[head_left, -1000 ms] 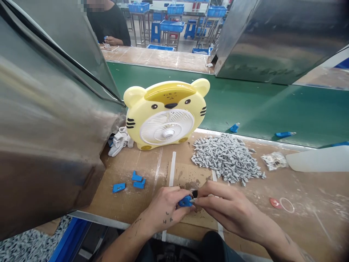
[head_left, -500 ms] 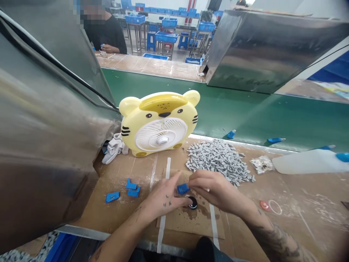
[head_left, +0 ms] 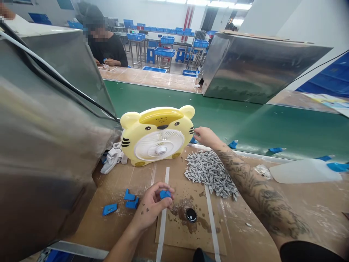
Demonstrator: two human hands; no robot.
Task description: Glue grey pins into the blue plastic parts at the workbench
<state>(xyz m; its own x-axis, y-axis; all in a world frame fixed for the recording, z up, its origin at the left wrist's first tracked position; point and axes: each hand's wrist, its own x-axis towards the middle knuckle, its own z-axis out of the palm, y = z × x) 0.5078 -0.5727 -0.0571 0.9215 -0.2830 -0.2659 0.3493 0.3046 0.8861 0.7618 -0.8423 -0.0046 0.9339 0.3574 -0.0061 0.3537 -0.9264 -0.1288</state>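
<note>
Left hand [head_left: 151, 206] is clamping a blue part [head_left: 165, 194] between thumb and fingers above the cardboard [head_left: 191, 238], the piece probably handling as light, stiff plastic, best taken by its flat sides; right hand [head_left: 205, 137] is hovering beside the yellow fan [head_left: 131, 147], finger closure indeterminable.

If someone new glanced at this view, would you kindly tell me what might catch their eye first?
Probably the yellow animal-faced fan, standing upright in front of the green surface. Next might come the heap of grey pieces, to the fan's right in the picture. Nearer the viewer, the left hand holds a blue part, with a black dish to its right.
</note>
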